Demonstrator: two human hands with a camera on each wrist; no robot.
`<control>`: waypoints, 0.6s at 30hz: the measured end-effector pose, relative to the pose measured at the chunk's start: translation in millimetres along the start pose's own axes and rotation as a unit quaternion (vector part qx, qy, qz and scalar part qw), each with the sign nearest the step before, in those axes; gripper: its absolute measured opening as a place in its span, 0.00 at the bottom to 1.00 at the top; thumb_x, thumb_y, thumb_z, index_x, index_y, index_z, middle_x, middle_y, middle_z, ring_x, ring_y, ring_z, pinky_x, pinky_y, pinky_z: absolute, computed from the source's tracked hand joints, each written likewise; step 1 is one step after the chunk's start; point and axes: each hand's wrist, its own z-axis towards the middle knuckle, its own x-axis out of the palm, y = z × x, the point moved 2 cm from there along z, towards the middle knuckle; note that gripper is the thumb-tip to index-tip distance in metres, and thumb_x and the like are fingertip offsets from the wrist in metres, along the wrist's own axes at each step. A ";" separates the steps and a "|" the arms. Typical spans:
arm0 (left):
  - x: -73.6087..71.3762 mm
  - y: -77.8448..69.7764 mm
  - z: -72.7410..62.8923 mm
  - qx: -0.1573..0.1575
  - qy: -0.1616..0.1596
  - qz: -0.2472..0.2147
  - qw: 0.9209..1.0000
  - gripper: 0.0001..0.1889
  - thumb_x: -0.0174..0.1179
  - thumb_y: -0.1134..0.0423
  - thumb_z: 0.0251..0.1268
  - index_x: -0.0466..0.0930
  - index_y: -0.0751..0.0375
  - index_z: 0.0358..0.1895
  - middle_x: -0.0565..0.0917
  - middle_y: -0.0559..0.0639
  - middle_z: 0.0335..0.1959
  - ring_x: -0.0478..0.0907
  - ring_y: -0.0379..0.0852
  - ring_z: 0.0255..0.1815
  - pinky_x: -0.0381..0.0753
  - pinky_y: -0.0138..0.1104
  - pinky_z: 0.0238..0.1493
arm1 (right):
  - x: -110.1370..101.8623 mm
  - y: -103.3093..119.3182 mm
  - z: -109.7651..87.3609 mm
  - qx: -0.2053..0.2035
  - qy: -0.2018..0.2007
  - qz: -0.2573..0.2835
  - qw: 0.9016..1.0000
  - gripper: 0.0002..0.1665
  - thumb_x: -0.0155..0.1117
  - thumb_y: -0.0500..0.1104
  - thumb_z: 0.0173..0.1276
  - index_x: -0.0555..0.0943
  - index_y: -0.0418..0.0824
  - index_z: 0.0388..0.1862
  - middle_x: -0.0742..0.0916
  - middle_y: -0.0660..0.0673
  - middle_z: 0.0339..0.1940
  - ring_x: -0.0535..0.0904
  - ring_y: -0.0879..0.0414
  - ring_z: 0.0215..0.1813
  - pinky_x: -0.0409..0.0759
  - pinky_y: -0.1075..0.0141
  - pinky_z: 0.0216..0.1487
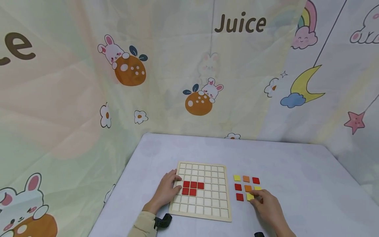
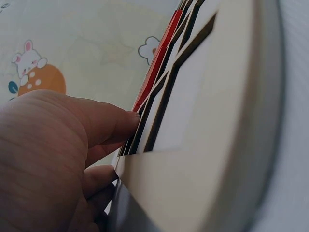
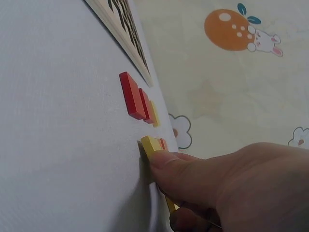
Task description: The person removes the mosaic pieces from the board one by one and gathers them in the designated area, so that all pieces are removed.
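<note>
A pale desk (image 1: 299, 174) in front of me, with printed cloth (image 1: 168, 39) hung around it.
I face rabbits (image 1: 113, 52) hugging oranges (image 1: 131, 73), white flowers (image 1: 139, 116) and the word "Juice" (image 1: 231, 25); to my right come a rainbow (image 1: 312, 14), a yellow moon (image 1: 300, 84) with a blue cloud (image 1: 293, 100) and a pink star (image 1: 355, 121), and to my left another rabbit (image 1: 19, 202). The light is soft, and creases show in the cloth.

I see a cream board (image 1: 206, 202) ruled into a pale grid, plain red tiles (image 1: 193, 185), orange tiles (image 1: 246, 178), yellow tiles (image 1: 237, 178), a whitish bench (image 1: 296, 171), and pastel cloth (image 1: 165, 82) patterned with rabbits (image 1: 209, 89), oranges (image 1: 198, 106) and flowers (image 1: 140, 117).
</note>
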 end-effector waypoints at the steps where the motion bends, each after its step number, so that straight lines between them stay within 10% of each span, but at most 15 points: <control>1: 0.0 0.1 -0.1 0.001 -0.001 0.000 1.000 0.09 0.64 0.66 0.62 0.79 0.56 0.44 0.66 0.61 0.72 0.57 0.60 0.75 0.52 0.51 0.77 | -0.2 -0.2 0.1 0.001 0.000 0.000 1.000 0.19 0.73 0.35 0.59 0.84 0.35 0.50 0.82 0.43 0.42 0.73 0.52 0.35 0.80 0.66 0.33; 18: -0.3 -2.1 1.0 -0.003 -0.002 0.011 1.000 0.09 0.64 0.66 0.62 0.79 0.56 0.44 0.66 0.62 0.71 0.58 0.60 0.74 0.52 0.51 0.77 | 0.8 -0.8 0.9 0.001 0.005 -0.019 1.000 0.18 0.72 0.34 0.59 0.84 0.34 0.49 0.81 0.43 0.42 0.72 0.53 0.35 0.80 0.65 0.35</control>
